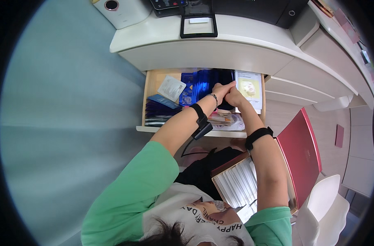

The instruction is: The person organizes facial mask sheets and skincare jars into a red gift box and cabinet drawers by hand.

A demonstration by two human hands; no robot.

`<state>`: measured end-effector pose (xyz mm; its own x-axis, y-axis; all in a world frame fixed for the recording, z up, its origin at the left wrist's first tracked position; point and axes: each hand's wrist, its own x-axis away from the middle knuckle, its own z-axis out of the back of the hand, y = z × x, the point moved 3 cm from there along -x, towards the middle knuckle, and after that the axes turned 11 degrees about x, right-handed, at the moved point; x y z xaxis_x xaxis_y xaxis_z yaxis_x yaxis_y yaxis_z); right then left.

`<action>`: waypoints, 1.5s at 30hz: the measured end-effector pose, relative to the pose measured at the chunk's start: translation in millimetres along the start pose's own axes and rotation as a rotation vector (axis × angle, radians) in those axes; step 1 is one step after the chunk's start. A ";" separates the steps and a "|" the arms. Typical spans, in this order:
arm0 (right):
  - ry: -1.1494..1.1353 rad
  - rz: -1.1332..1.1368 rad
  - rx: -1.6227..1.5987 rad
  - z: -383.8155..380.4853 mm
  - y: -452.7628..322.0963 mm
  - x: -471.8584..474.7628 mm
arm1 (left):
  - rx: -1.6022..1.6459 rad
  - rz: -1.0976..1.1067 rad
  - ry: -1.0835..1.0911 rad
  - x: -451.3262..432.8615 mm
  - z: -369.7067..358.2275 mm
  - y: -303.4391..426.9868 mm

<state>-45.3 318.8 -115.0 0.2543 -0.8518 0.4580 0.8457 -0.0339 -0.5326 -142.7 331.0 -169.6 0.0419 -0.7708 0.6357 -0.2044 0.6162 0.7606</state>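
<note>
Both hands are inside a pulled-out wooden drawer (147, 100) with a pale front. My left hand (223, 91) lies on a row of shiny dark-blue packets (204, 80), its fingers stretched towards the right. Close against it, my right hand (234, 97) rests at the packets' right end, beside a stack of white sheet-mask packets (249, 89) with a face printed on top. Whether either hand grips a packet cannot be told. A white sachet (171, 88) and a blue packet (163, 101) lie in the drawer's left part. Pink and white packets (227, 120) lie along its front.
A red box with its lid (302, 156) raised holds a row of white packets (237, 181) near my lap. White chairs (322, 209) stand at the lower right. Above the drawer, a white countertop (162, 30) bears a black frame (199, 35), a white appliance (125, 13) and a black appliance (254, 12).
</note>
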 end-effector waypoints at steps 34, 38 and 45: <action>0.165 -0.175 -0.398 207.3 63.6 448.4 | -0.240 -0.664 -1.395 395.9 -124.2 44.6; 0.016 -0.325 -0.634 158.1 126.0 478.3 | -1.271 -1.178 -1.211 357.9 -105.0 -18.0; -0.124 -0.370 -0.361 87.7 155.2 455.2 | -1.545 -1.274 -1.078 327.2 -85.4 -40.0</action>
<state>242.9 -28.4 73.2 0.0417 -0.6815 0.7307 0.6793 -0.5169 -0.5209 -37.3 67.9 19.2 -0.9827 -0.1840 0.0203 0.1761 -0.8954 0.4090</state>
